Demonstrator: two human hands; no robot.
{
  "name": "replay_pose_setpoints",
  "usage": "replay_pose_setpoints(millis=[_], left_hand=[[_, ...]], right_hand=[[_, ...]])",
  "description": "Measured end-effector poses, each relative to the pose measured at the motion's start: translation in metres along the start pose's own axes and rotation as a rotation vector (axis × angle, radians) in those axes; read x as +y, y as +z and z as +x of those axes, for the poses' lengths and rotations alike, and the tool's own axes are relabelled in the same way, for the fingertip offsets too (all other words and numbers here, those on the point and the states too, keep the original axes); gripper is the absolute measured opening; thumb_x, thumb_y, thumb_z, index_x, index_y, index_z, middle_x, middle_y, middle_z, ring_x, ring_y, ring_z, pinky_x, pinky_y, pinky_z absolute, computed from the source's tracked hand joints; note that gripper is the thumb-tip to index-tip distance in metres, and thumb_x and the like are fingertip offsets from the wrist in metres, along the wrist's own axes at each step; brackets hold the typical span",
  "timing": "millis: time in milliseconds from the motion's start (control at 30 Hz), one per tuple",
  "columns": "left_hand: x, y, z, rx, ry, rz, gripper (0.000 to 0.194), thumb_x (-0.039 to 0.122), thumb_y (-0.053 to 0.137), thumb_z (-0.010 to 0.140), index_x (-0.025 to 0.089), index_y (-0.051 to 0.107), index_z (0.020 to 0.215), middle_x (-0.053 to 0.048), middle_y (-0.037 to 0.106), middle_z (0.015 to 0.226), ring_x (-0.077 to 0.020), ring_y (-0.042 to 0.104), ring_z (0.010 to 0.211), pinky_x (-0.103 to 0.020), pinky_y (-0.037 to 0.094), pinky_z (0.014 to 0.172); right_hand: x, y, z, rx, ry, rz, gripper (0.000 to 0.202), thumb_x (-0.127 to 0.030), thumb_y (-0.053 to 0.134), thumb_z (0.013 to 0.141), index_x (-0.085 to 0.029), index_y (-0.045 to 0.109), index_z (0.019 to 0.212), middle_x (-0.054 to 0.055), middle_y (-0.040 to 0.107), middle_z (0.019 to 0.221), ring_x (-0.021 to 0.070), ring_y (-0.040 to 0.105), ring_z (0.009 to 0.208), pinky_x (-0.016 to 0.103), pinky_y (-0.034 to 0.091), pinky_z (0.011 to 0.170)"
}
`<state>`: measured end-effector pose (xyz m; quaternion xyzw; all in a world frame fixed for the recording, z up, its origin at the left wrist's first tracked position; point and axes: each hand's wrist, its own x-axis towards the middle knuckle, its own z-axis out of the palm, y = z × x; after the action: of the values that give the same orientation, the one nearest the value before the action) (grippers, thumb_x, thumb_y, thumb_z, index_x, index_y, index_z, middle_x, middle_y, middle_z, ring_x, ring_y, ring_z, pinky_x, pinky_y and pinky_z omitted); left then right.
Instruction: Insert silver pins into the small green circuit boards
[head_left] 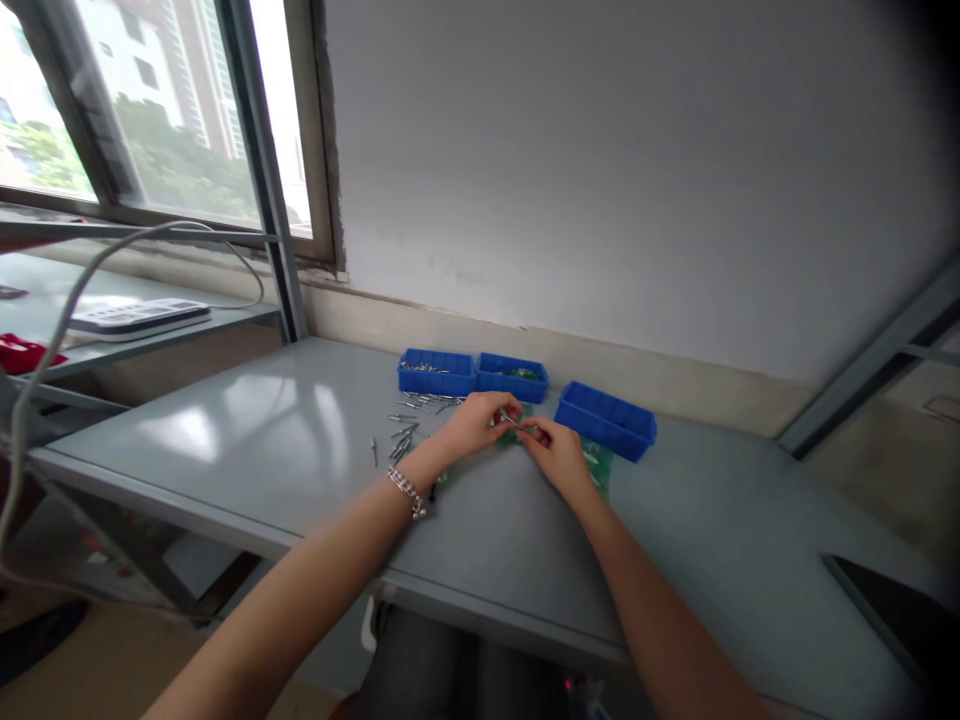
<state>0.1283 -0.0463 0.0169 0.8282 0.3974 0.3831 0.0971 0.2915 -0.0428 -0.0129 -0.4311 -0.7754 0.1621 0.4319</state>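
Observation:
Both hands meet over the grey table. My left hand and my right hand pinch a small, thin metal piece between them. Several metal rods lie loose to the left of my left hand. Behind the hands stand a blue bin with small metal parts and a blue bin with green items. Another blue bin is behind my right hand. A green bag lies partly under my right hand, and more green shows behind the fingers.
At the left, a shelf carries a white device, with a pale cable hanging in front. A dark flat object lies at the table's right. A wall rises behind the bins.

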Motion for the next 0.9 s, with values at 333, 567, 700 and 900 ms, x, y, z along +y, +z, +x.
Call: replay_pose_setpoints(millis=[333, 567, 700, 900], left_hand=[[-0.002, 0.000, 0.000, 0.018, -0.014, -0.005, 0.018, 0.011, 0.054, 0.069, 0.015, 0.057, 0.086, -0.001, 0.061, 0.081, -0.0081, 0.051, 0.063, -0.018, 0.040, 0.061], [-0.008, 0.002, 0.000, 0.017, -0.006, 0.026, 0.018, 0.014, 0.054, 0.071, 0.016, 0.057, 0.088, -0.001, 0.061, 0.080, -0.0080, 0.052, 0.063, -0.017, 0.039, 0.060], [-0.009, 0.001, 0.000, 0.006, -0.007, 0.045, 0.016, 0.017, 0.053, 0.072, 0.015, 0.057, 0.088, -0.001, 0.061, 0.081, -0.0081, 0.052, 0.062, -0.018, 0.040, 0.061], [-0.006, 0.001, 0.000, -0.018, 0.003, 0.080, 0.015, 0.017, 0.053, 0.073, 0.017, 0.056, 0.088, 0.000, 0.061, 0.083, -0.0079, 0.051, 0.062, -0.018, 0.039, 0.060]], right_hand=[[0.000, -0.001, 0.000, -0.010, 0.002, 0.032, 0.016, -0.025, 0.052, 0.068, -0.016, 0.061, 0.079, -0.002, 0.046, 0.053, 0.0113, 0.040, 0.047, 0.021, 0.031, 0.047], [-0.001, -0.010, 0.004, -0.016, -0.009, -0.073, 0.021, -0.024, 0.051, 0.069, -0.016, 0.061, 0.086, -0.001, 0.047, 0.057, 0.0127, 0.044, 0.051, 0.023, 0.036, 0.053], [0.007, -0.057, 0.001, 0.300, 0.260, -0.402, 0.031, -0.026, 0.053, 0.069, -0.018, 0.057, 0.098, 0.009, 0.052, 0.085, 0.0242, 0.050, 0.082, 0.036, 0.038, 0.070], [0.051, -0.145, -0.052, 0.632, 1.020, -0.662, 0.050, -0.038, 0.054, 0.065, -0.015, 0.051, 0.109, 0.028, 0.034, 0.114, 0.0476, 0.035, 0.100, 0.061, 0.027, 0.071]])
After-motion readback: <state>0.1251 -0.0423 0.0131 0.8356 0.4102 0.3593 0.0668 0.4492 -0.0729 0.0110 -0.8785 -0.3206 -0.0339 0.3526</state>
